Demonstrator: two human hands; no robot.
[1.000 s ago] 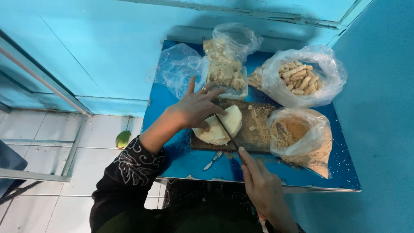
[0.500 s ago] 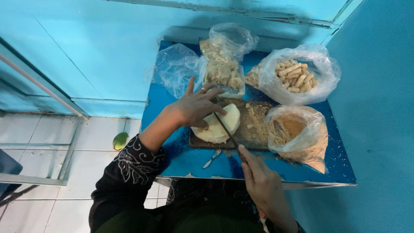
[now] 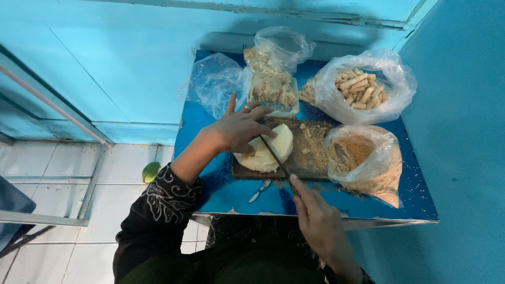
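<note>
Blue bench (image 3: 210, 194) carried a brown board (image 3: 315, 163) between the hands, where spread left hand (image 3: 239, 129) pressed the pale, mostly uncut slab (image 3: 271, 150) while right hand (image 3: 318, 223) gripped the knife (image 3: 273, 156) slicing it.

A small blue surface (image 3: 221, 192) against a turquoise wall carries a wooden cutting board (image 3: 310, 158), three clear plastic bags of food, scattered crumbs and a few pale scraps (image 3: 259, 192).

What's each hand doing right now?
Left hand: open, pressing on the pale dough slab.
Right hand: closed on the knife.
</note>
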